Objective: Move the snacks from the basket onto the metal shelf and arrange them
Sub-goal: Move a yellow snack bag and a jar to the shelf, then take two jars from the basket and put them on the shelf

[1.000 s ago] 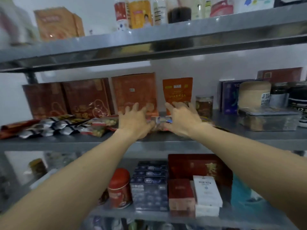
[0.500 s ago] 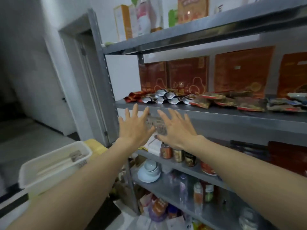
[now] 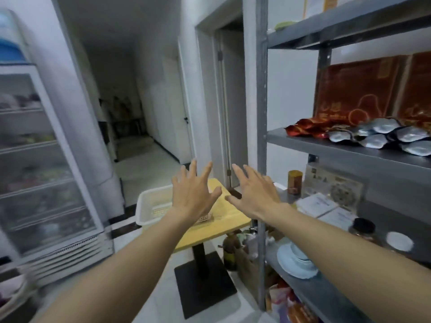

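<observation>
Far left: a glass-fronted cooler (image 3: pixel 35 159), its contents blurred. Beyond it, a dim corridor with a closed white door.

Centre: a white plastic basket (image 3: pixel 152 203) on a small yellow bench (image 3: pixel 224 220) with a black pedestal base. The basket's long side runs roughly left to right across the bench top; what lies inside cannot be told.

Left hand (image 3: pixel 193 194): palm down, fingers spread, holding nothing, hovering over the right end of the basket and hiding that end from view.

Right hand (image 3: pixel 255 194): likewise flat and splayed, holding nothing, just beside the left hand, thumbs near each other but not touching. It hangs over the bench's far right edge, in front of the upright post of the metal shelf (image 3: pixel 349 149).

Right: on the shelf's middle tier, red snack packets (image 3: pixel 305 129) lie flat at the left end, then silver snack pouches (image 3: pixel 384 136) overlapping in a row along the front edge, long axes running back into the shelf. Red boxes (image 3: pixel 356 89) stand upright behind them. All are well apart from both hands, above and to the right.

Tier below: a brown jar (image 3: pixel 295 181), paper packets, a dark-lidded jar. Lowest visible tier: stacked pale blue bowls (image 3: pixel 296 259).
</observation>
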`<action>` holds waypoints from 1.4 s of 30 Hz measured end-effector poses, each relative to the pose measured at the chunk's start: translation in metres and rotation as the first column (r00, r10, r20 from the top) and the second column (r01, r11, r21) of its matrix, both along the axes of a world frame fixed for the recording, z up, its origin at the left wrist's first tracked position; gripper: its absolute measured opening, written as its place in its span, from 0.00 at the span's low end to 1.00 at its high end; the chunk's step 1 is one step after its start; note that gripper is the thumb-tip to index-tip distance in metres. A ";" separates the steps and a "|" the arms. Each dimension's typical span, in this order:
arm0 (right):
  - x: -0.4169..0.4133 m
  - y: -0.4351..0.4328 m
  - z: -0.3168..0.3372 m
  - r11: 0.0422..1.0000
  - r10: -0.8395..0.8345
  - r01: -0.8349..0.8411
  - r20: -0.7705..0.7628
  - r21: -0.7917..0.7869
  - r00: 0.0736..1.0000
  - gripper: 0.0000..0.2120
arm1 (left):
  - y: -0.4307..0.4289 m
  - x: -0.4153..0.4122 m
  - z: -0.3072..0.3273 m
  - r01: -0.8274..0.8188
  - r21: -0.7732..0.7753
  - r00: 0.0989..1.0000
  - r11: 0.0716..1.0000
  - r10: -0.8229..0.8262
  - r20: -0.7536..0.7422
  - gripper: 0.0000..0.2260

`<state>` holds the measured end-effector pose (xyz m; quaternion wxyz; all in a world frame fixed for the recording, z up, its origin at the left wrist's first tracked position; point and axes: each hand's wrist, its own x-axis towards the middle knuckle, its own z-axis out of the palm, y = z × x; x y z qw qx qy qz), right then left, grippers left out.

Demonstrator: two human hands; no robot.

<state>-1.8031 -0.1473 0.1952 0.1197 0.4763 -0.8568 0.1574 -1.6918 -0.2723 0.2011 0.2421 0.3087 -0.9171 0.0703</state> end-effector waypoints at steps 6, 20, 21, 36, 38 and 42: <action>-0.042 -0.110 -0.026 0.989 0.143 -0.138 0.102 -0.053 0.984 0.36 | -0.096 -0.038 -0.033 -0.069 0.124 0.997 0.990 0.071 -0.011 0.31; -0.131 -0.345 -0.160 0.997 -0.024 0.069 0.680 -0.040 0.733 0.33 | -0.339 -0.119 -0.169 0.022 0.575 0.999 0.818 -0.034 0.010 0.31; -0.137 -0.359 -0.170 0.996 -0.047 0.084 0.701 -0.019 0.711 0.34 | -0.355 -0.126 -0.179 0.023 0.597 0.999 0.802 -0.045 0.022 0.31; -0.225 -0.478 -0.283 0.947 -0.278 0.026 0.773 0.321 0.570 0.50 | -0.494 -0.234 -0.296 0.086 0.856 0.994 0.511 -0.101 -0.040 0.36; -0.233 -0.485 -0.295 0.937 -0.271 -0.013 0.750 0.349 0.604 0.50 | -0.503 -0.246 -0.311 0.084 0.867 0.994 0.492 -0.106 -0.036 0.36; -0.247 -0.497 -0.308 0.927 -0.249 -0.071 0.746 0.367 0.618 0.49 | -0.514 -0.267 -0.331 0.112 0.886 0.990 0.450 -0.124 -0.062 0.36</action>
